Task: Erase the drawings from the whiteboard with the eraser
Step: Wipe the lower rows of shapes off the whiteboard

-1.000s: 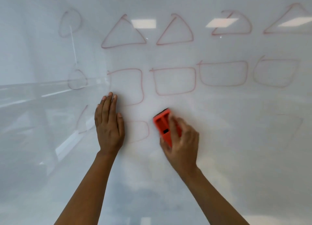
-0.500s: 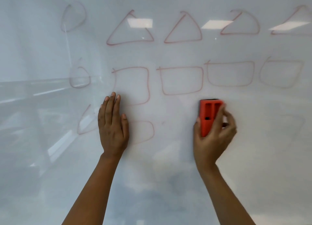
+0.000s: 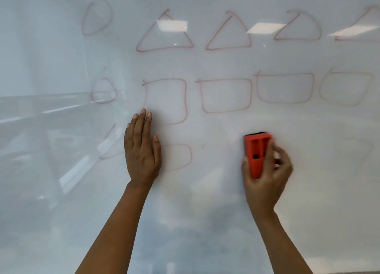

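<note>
Against the glossy whiteboard (image 3: 205,201) with faint red drawings (image 3: 226,96), the right hand (image 3: 267,177) grips an orange plastic eraser (image 3: 257,154); the left hand (image 3: 143,150) presses flat, fingers straight.

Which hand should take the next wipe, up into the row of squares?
Right. The right hand grips the orange eraser just below the row of squares. The left hand lies flat on the whiteboard, holding nothing.
</note>
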A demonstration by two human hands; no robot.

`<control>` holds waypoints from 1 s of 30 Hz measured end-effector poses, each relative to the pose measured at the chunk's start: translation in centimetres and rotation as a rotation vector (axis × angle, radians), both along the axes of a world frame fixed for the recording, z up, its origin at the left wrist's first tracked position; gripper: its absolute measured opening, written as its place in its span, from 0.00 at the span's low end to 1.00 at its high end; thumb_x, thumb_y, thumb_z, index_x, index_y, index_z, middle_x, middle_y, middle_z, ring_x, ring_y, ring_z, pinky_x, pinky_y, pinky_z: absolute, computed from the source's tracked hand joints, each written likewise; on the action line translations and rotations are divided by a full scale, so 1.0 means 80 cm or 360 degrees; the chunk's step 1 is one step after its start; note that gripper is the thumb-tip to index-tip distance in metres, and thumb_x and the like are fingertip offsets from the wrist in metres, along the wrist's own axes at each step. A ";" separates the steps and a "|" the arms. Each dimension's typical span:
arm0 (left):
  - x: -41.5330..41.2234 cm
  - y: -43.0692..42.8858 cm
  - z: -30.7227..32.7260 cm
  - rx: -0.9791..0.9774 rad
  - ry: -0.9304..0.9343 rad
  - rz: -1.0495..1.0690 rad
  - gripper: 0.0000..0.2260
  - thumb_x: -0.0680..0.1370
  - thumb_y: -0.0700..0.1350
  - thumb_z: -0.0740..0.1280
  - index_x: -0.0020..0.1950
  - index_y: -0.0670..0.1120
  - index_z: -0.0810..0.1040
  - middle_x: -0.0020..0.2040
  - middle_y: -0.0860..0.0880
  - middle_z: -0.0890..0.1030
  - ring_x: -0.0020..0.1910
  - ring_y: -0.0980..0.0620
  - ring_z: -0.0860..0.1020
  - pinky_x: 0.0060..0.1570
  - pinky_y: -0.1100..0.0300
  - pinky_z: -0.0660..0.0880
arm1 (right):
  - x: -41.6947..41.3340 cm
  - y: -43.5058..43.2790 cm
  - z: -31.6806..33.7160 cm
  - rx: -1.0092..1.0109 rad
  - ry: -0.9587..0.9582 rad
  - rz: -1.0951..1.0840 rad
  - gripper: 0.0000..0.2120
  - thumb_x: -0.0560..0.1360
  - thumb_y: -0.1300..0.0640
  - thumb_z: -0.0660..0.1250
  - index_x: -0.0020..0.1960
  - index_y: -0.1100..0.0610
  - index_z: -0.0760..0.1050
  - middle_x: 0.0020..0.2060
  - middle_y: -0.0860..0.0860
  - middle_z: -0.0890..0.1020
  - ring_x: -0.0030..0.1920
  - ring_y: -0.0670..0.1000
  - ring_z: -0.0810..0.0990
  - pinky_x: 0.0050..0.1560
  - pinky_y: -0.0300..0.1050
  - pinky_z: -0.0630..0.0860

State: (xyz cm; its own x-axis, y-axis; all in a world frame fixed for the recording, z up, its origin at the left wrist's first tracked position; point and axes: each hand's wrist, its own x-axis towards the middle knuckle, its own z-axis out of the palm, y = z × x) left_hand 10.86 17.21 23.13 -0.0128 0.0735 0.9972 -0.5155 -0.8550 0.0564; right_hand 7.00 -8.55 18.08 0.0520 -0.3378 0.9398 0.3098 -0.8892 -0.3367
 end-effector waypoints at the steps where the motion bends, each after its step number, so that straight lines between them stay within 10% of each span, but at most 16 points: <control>1: 0.000 0.000 0.000 -0.0001 0.0004 0.0003 0.20 0.82 0.40 0.53 0.73 0.37 0.64 0.73 0.42 0.66 0.74 0.45 0.61 0.73 0.47 0.60 | -0.001 0.001 0.009 0.0201 -0.0027 -0.0015 0.31 0.75 0.49 0.67 0.73 0.60 0.64 0.61 0.60 0.70 0.55 0.59 0.70 0.52 0.56 0.75; 4: -0.001 0.000 0.000 -0.0006 0.0024 0.0007 0.20 0.82 0.41 0.53 0.74 0.38 0.64 0.73 0.42 0.66 0.74 0.45 0.61 0.74 0.49 0.58 | -0.002 0.022 0.001 0.0149 -0.0060 -0.0014 0.30 0.75 0.49 0.67 0.73 0.60 0.64 0.60 0.62 0.71 0.55 0.60 0.70 0.53 0.57 0.74; 13: -0.002 0.001 0.001 -0.0004 0.0044 -0.0003 0.20 0.81 0.40 0.54 0.74 0.38 0.64 0.73 0.42 0.66 0.75 0.46 0.60 0.74 0.49 0.57 | -0.009 0.041 -0.194 -0.1946 0.0234 -0.0045 0.18 0.77 0.57 0.57 0.65 0.45 0.69 0.58 0.45 0.71 0.46 0.51 0.72 0.46 0.47 0.77; 17: -0.003 0.001 0.001 0.0000 0.0049 0.0022 0.20 0.81 0.40 0.54 0.73 0.37 0.64 0.73 0.41 0.67 0.75 0.45 0.61 0.74 0.49 0.57 | -0.010 0.005 -0.205 -0.2341 0.0339 -0.0061 0.24 0.72 0.54 0.64 0.66 0.42 0.67 0.55 0.42 0.71 0.49 0.49 0.71 0.50 0.47 0.78; 30: -0.013 0.000 0.005 -0.0013 0.0085 -0.0068 0.20 0.81 0.40 0.53 0.73 0.36 0.65 0.73 0.43 0.65 0.74 0.45 0.61 0.75 0.50 0.56 | -0.009 0.061 0.008 -0.0220 0.0062 0.0093 0.31 0.72 0.47 0.69 0.71 0.55 0.64 0.57 0.54 0.70 0.51 0.54 0.72 0.50 0.50 0.71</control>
State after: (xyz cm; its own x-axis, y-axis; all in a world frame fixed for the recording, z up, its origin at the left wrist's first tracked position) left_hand 9.82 17.19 23.55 0.0440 0.0812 0.9957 -0.5477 -0.8316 0.0920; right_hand 6.28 -3.67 18.73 0.1051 -0.2006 0.9740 0.3518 -0.9086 -0.2251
